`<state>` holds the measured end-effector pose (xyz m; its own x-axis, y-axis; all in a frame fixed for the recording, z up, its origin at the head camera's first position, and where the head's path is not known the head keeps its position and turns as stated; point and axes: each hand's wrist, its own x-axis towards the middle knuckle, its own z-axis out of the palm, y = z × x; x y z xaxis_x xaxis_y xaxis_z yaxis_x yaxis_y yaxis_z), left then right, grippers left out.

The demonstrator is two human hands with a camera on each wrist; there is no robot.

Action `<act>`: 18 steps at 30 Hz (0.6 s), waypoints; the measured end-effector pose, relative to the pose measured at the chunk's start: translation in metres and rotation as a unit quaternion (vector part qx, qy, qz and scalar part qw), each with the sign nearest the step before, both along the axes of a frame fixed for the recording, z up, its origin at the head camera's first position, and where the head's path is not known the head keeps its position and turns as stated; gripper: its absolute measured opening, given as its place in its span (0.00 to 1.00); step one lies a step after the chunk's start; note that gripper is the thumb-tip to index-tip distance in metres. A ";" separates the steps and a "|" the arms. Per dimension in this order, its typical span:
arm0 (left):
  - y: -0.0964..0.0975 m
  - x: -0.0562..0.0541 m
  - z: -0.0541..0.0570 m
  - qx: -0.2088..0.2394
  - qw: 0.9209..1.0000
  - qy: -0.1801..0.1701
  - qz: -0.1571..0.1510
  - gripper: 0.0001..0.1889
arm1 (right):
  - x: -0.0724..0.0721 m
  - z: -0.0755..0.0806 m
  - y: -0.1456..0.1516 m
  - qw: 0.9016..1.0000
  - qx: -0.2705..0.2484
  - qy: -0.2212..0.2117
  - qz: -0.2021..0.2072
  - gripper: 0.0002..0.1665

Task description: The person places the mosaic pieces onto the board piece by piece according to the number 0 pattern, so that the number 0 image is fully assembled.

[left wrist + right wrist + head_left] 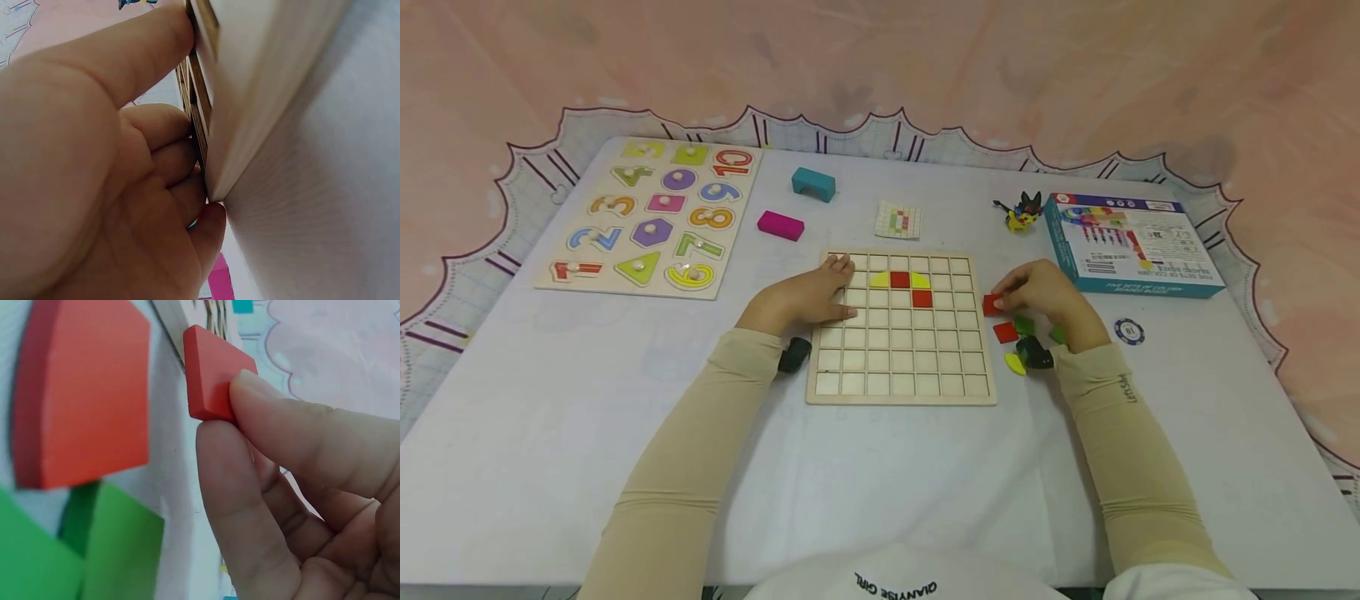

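Note:
A wooden grid board [902, 364] lies in front of the person, with two red square tiles [899, 280] and two yellow curved tiles [879, 280] in its upper cells. On the board's left side rests the left hand [801, 297]; the left wrist view shows its thumb [134, 53] and fingertips touching the frame. Just off the board's right edge, the right hand [1037, 293] pinches a red square tile [215, 375] between thumb and finger. Below that hand lie another red tile [1006, 333], green tiles [1024, 326] and a yellow curved tile [1015, 364].
Behind the board lie a small pattern card [898, 220], a magenta block [781, 226] and a teal arch block [813, 184]. A number puzzle [651, 215] is at left. At right are a toy figure [1022, 213], a box [1138, 246] and a round chip [1129, 332].

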<state>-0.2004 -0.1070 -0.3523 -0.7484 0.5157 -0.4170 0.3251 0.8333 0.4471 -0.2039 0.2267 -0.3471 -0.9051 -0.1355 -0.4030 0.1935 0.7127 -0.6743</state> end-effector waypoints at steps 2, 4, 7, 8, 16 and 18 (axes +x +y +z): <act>0.000 0.000 0.000 0.000 1.000 0.000 0.000 0.42 | 0.000 0.002 -0.002 1.000 0.001 0.009 -0.003 0.15; 0.000 0.000 0.000 -0.002 1.000 0.001 -0.002 0.42 | 0.001 0.003 -0.006 1.000 -0.003 0.021 0.000 0.15; -0.001 -0.001 0.000 -0.003 1.000 0.005 -0.005 0.42 | 0.001 0.004 -0.016 0.999 -0.006 0.035 0.012 0.15; 0.000 -0.001 0.000 -0.004 1.000 0.005 -0.005 0.42 | 0.001 0.004 -0.021 0.999 -0.010 0.039 0.015 0.14; 0.000 0.001 0.001 0.001 1.000 0.004 -0.003 0.42 | 0.003 -0.001 -0.056 0.997 -0.051 0.027 0.052 0.12; 0.000 0.001 0.001 0.002 1.000 0.002 -0.003 0.42 | 0.003 -0.004 -0.063 0.996 -0.058 0.016 0.060 0.12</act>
<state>-0.1996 -0.1070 -0.3510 -0.7477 0.5217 -0.4108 0.3316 0.8294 0.4497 -0.2004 0.1638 -0.3508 -0.8921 -0.2872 -0.3488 0.0879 0.6470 -0.7574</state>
